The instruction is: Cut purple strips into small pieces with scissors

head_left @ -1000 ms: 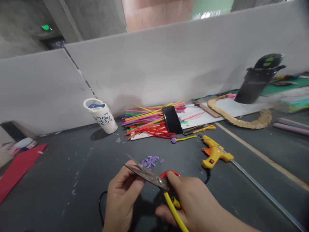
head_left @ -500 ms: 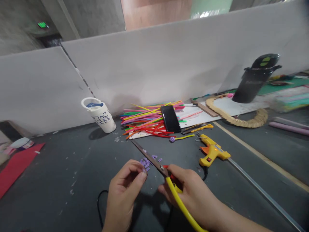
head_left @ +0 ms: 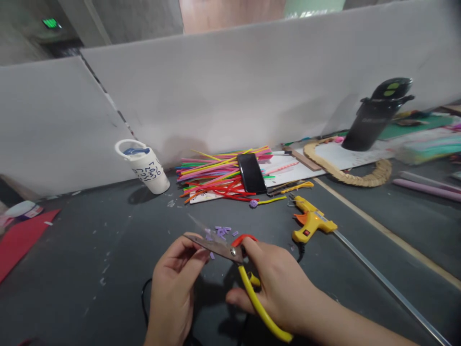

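My right hand [head_left: 284, 276] grips the scissors [head_left: 224, 250], which have yellow and red handles. Their blades are spread apart, one of them blurred, and point left across the fingertips of my other hand. My left hand [head_left: 173, 281] is pinched closed, thumb against fingers; whatever it holds is hidden or too small to make out. Just beyond the blades, small purple cut pieces [head_left: 223, 231] lie scattered on the dark table [head_left: 118, 250]. Farther back lies a purple ball-shaped bit [head_left: 254, 203] on a yellow-green stem.
A yellow glue gun [head_left: 312, 222] with a long clear glue stick lies to the right. At the back are a bundle of coloured thin sticks [head_left: 212, 168], a black phone [head_left: 252, 173], a white cup [head_left: 149, 170], a curved tan strip [head_left: 345, 179] and a black bottle [head_left: 372, 117].
The scissors have opened, and a blade has swung down over my left fingertips. My left hand has shifted slightly left and the camera view has moved a little.
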Tool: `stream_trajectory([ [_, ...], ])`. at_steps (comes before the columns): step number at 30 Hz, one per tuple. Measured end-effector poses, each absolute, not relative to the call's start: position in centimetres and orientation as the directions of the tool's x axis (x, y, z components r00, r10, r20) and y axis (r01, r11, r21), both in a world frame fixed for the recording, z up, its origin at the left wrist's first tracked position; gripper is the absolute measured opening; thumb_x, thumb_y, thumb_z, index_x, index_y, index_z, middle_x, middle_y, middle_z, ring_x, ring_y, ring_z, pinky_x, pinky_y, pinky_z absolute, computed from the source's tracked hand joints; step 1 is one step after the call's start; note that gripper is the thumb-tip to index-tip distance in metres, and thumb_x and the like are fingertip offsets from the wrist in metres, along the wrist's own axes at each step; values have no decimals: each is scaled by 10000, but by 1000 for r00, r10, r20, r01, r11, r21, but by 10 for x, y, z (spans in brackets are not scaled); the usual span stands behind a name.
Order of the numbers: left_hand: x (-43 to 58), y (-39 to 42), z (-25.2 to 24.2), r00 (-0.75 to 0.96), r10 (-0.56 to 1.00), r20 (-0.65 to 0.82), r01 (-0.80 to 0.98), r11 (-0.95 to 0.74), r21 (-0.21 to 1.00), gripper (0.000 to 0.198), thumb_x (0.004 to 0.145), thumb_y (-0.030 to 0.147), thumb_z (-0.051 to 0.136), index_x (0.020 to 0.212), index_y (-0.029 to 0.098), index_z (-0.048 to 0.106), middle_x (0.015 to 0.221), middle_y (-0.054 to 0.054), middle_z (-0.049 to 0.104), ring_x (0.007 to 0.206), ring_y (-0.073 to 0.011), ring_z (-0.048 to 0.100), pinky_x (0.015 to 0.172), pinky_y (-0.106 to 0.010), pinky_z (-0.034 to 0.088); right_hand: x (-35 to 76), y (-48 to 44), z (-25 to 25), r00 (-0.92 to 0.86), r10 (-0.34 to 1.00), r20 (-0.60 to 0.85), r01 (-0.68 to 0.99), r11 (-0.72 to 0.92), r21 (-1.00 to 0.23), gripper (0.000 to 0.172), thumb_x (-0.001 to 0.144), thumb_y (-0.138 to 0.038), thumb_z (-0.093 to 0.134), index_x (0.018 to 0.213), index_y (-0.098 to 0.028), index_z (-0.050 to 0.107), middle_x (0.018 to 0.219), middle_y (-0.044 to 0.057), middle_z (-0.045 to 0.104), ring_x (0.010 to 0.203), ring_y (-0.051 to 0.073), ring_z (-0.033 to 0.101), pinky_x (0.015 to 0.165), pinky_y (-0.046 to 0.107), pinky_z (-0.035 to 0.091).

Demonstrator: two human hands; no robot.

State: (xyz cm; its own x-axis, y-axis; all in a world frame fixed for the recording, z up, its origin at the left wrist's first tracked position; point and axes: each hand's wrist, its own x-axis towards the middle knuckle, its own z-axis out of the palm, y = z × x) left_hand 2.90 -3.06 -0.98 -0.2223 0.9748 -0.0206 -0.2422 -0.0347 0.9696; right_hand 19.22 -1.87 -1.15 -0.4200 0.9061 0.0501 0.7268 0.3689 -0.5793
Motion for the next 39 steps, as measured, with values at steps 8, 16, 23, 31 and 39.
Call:
stream_trajectory([
  [8, 35, -36, -5, -290, 954, -71, -361, -41, 932, 118, 602, 103, 694, 665, 184, 636, 720, 21, 604, 655, -98, 536, 596, -157, 434, 191, -25, -20, -423, 903, 75, 771, 402, -494, 515, 645, -669, 581, 803, -198, 442, 686, 28, 585, 603, 213, 545, 529, 258, 292],
  [16, 37, -37, -4, -325, 939, -108, -378, -25, 925, 140, 574, 75, 695, 644, 173, 625, 727, 28, 587, 612, -78, 514, 572, -145, 432, 191, -27, -23, -432, 895, 109, 761, 427, -487, 542, 656, -718, 527, 783, -199, 440, 660, 23, 590, 569, 196, 547, 502, 245, 267],
  [23, 37, -36, -3, -335, 936, -104, -365, -28, 931, 121, 580, 108, 712, 650, 176, 641, 662, 31, 587, 589, -79, 511, 555, -142, 432, 190, -27, -22, -435, 892, 122, 769, 438, -466, 547, 665, -729, 505, 775, -196, 450, 623, 20, 585, 537, 197, 550, 481, 243, 246],
  [31, 35, -36, -5, -328, 941, -88, -345, -32, 938, 104, 599, 124, 711, 664, 176, 648, 661, 29, 607, 618, -90, 532, 585, -154, 439, 190, -27, -25, -434, 895, 105, 774, 430, -464, 556, 671, -734, 490, 786, -191, 462, 631, 32, 598, 546, 227, 572, 479, 255, 237],
  [39, 38, -35, -1, -317, 945, -75, -370, -50, 927, 91, 592, 121, 719, 646, 176, 671, 624, 30, 631, 602, -85, 549, 567, -138, 439, 190, -28, -25, -445, 893, 75, 783, 428, -451, 583, 681, -754, 445, 789, -182, 478, 620, 49, 606, 536, 246, 580, 472, 260, 224],
])
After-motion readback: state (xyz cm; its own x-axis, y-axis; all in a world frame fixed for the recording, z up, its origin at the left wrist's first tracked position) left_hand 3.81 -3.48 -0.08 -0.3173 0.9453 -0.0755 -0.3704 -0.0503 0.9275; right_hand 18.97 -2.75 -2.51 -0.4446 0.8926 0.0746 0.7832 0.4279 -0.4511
